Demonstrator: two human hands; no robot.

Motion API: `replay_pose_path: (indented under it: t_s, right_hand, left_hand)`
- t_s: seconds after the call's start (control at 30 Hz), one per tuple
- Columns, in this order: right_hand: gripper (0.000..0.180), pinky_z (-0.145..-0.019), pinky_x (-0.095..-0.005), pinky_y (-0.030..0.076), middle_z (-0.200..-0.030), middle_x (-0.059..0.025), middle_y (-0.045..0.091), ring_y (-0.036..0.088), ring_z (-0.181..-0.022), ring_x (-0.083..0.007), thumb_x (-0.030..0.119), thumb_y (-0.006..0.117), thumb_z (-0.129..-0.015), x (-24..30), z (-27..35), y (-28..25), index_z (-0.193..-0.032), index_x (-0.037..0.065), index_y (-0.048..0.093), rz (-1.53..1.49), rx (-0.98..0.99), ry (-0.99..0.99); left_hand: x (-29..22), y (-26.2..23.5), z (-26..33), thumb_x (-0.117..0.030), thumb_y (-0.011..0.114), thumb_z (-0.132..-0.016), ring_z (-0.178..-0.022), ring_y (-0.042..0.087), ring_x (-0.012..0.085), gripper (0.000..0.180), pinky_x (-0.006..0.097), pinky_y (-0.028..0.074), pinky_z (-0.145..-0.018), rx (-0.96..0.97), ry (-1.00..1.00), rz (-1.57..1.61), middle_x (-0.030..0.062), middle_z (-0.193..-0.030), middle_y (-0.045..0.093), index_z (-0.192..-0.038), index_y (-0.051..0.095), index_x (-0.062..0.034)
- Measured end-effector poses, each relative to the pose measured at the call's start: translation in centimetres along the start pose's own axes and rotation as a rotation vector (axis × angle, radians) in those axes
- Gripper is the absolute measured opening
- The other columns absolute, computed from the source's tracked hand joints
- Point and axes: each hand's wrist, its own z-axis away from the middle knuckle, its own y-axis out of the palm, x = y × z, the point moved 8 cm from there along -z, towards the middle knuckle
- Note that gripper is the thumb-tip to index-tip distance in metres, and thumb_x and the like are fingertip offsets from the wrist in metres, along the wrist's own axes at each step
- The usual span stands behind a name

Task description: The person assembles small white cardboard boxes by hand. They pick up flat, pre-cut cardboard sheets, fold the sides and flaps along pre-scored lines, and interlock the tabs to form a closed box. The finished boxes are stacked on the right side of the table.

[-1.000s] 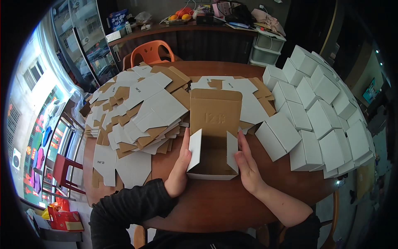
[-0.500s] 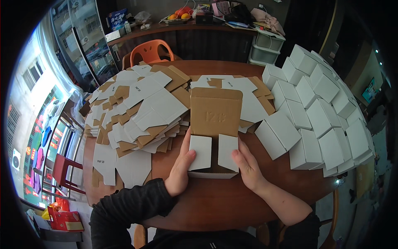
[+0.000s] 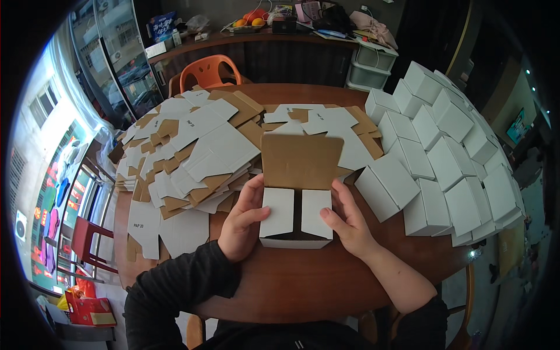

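A small white cardboard box (image 3: 278, 216) with a brown inner side sits in front of me, near the middle of the table. Its two side flaps are folded in, with a dark gap between them. The lid (image 3: 302, 160) stands up at the far side, brown face toward me. My left hand (image 3: 240, 219) holds the box's left side, thumb at the left flap's edge and fingers up by the lid's lower corner. On the right side my right hand (image 3: 350, 224) grips it, thumb on the right flap and fingers reaching to the lid's other corner.
Flat unfolded white-and-brown box blanks (image 3: 192, 146) lie heaped on the left, with another pile (image 3: 344, 143) behind the box. Folded white boxes (image 3: 431, 157) are stacked high on the right of the brown round table (image 3: 262, 291). An orange chair (image 3: 210, 71) stands beyond.
The lid has tilted toward me and looks shorter. Both hands have shifted, their fingers now nearer the lid's lower corners. The view has moved slightly.
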Motion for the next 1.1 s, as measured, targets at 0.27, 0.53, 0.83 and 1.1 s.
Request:
replay_pose_path:
  t_s: [0.27, 0.53, 0.83, 1.1]
  right_hand:
    - [0.07, -0.119, -0.0418, 0.026, -0.158, -0.0176, 0.028, 0.031, -0.147, -0.0284, 0.013, 0.059, -0.101, 1.3, -0.3, -0.3, -0.156, 0.006, 0.016, 0.017, -0.059, -0.185]
    - [0.069, -0.117, -0.0414, 0.027, -0.153, -0.0166, 0.031, 0.034, -0.143, -0.0261, 0.013, 0.059, -0.101, 0.4, -0.1, 0.1, -0.154, 0.007, 0.015, -0.158, -0.089, -0.03]
    - [0.072, -0.118, -0.0403, 0.026, -0.154, -0.0129, 0.033, 0.032, -0.145, -0.0246, 0.011, 0.057, -0.102, 1.2, -0.4, 0.4, -0.159, 0.009, 0.013, -0.146, -0.064, -0.092]
    - [0.066, -0.118, -0.0396, 0.028, -0.159, -0.0114, 0.031, 0.036, -0.143, -0.0225, 0.016, 0.063, -0.101, -0.7, -0.1, -0.3, -0.155, 0.011, 0.026, -0.28, -0.016, 0.061]
  left_hand:
    - [0.1, 0.0, 0.1, -0.007, 0.057, -0.086, -0.145, 0.036, 0.024, 0.073, 0.041, 0.027, -0.12, -0.026, 0.019, 0.05, 0.0089, -0.156, 0.038, -0.154, 0.031, -0.0095]
    - [0.1, 0.0, 0.1, -0.003, 0.052, -0.086, -0.146, 0.032, 0.0209, 0.07, 0.037, 0.024, -0.12, -0.03, 0.026, 0.017, 0.008, -0.156, 0.037, -0.152, 0.031, -0.0066]
    - [-0.3, 0.4, 0.0, -0.004, 0.049, -0.085, -0.147, 0.032, 0.0237, 0.076, 0.039, 0.027, -0.119, -0.014, 0.119, -0.081, 0.0103, -0.159, 0.033, -0.156, 0.024, -0.0085]
    - [0.4, -0.4, 0.1, -0.006, 0.05, -0.088, -0.147, 0.031, 0.0256, 0.069, 0.041, 0.027, -0.119, 0.024, 0.033, -0.046, 0.0112, -0.165, 0.024, -0.154, 0.031, -0.0139]
